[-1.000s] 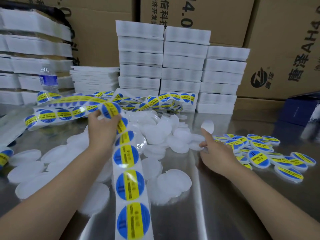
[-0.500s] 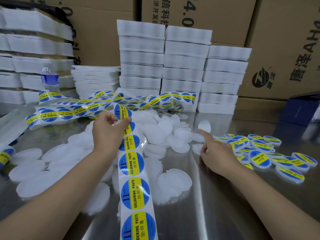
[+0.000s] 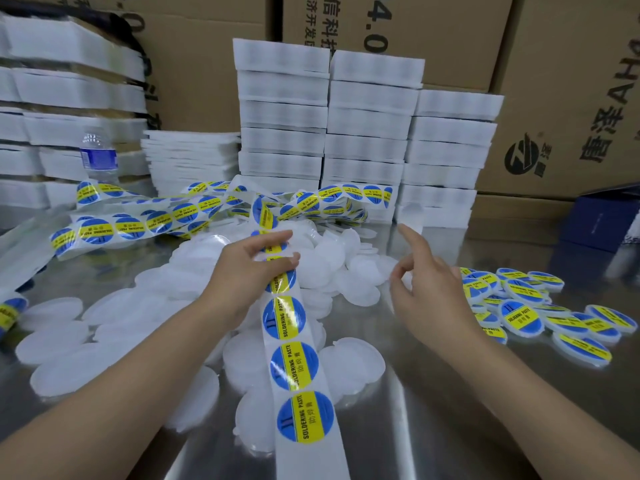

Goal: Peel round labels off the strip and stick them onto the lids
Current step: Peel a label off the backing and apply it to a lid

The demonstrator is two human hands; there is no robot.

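**Left hand pinches the label strip**

The left hand (image 3: 256, 261) pinches the label strip (image 3: 294, 362), which lies across the plain white lids (image 3: 349, 365) on the metal table (image 3: 433, 427). The right hand (image 3: 429, 289) hovers nearby with its index finger out; I cannot tell whether it holds anything.

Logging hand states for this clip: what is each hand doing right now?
Left hand: holding the label strip.
Right hand: open, index finger out, holding nothing.

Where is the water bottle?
The bottle stands at the far left back of the head view, in front of the white stacks and just behind the tangled label strip.
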